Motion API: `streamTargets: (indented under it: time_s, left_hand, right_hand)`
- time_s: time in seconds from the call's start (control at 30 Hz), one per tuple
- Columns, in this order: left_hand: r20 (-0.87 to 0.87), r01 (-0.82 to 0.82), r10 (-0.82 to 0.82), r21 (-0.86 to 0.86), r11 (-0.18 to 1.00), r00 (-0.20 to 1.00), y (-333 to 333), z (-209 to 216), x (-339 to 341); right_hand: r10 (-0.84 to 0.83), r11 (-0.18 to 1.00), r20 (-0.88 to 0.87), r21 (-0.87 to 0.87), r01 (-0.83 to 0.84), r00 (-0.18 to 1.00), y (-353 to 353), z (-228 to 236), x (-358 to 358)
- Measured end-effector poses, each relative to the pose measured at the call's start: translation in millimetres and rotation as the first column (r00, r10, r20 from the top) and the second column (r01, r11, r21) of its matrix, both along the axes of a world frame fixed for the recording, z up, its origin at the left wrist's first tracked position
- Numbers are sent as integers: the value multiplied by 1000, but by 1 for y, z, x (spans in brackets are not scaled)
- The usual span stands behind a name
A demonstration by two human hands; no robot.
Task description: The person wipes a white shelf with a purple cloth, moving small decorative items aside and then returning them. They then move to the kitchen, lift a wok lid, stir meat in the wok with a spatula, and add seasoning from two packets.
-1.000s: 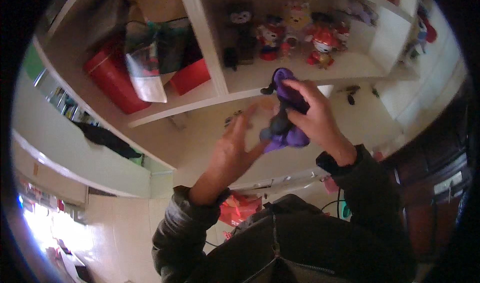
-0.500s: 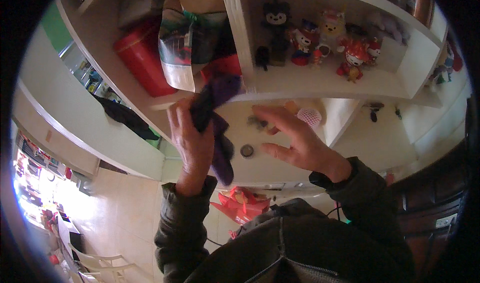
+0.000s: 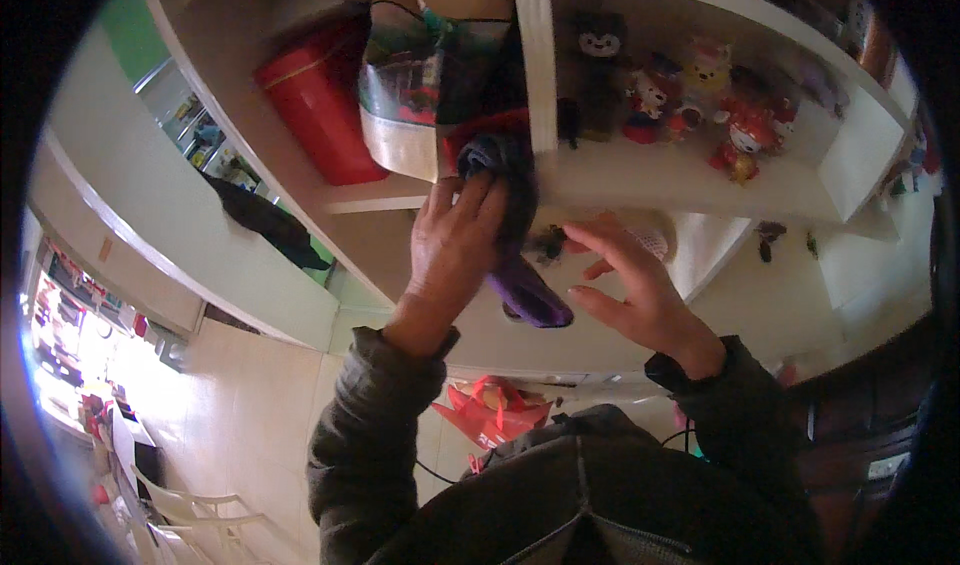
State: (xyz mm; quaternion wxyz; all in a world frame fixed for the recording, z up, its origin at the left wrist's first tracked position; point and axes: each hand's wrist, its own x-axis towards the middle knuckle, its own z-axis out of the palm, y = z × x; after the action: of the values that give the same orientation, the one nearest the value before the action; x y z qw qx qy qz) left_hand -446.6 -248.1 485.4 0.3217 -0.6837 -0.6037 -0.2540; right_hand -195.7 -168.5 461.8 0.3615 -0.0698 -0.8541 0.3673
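My left hand (image 3: 452,240) is closed around a dark, purple-ended piece of cloth that looks like a sock (image 3: 530,290). Its bunched grey-blue upper part pokes out above my fingers, and the purple end hangs down to the right. My right hand (image 3: 640,300) is held apart from the cloth, fingers spread and thumb out, with nothing in it. Just above the left fingers, a printed paper bag (image 3: 400,130) stands in a shelf compartment beside a red box (image 3: 320,110).
Several toy figures (image 3: 745,135) stand in the right-hand shelf compartment (image 3: 690,185). On the lower surface is a white netted object (image 3: 652,242), partly behind my right hand. A red bag (image 3: 492,415) sits close to my body. A pale chair (image 3: 190,505) stands at lower left.
My left hand has moved right with the cloth, whose purple end now swings toward the right hand. The right hand has shifted slightly right, still spread. The whole view has shifted too.
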Motion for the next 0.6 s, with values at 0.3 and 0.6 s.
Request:
streamTargets:
  time_s: [0.3,0.6]
  left_hand:
    - [-187,-404,416,102,909,890,-60,1,-119]
    - [-16,-536,538,71,841,843,-62,-4,-121]
  right_hand:
    - [-79,993,-41,-93,75,996,10,-6,6]
    - [-94,984,-42,-156,87,995,15,-8,5]
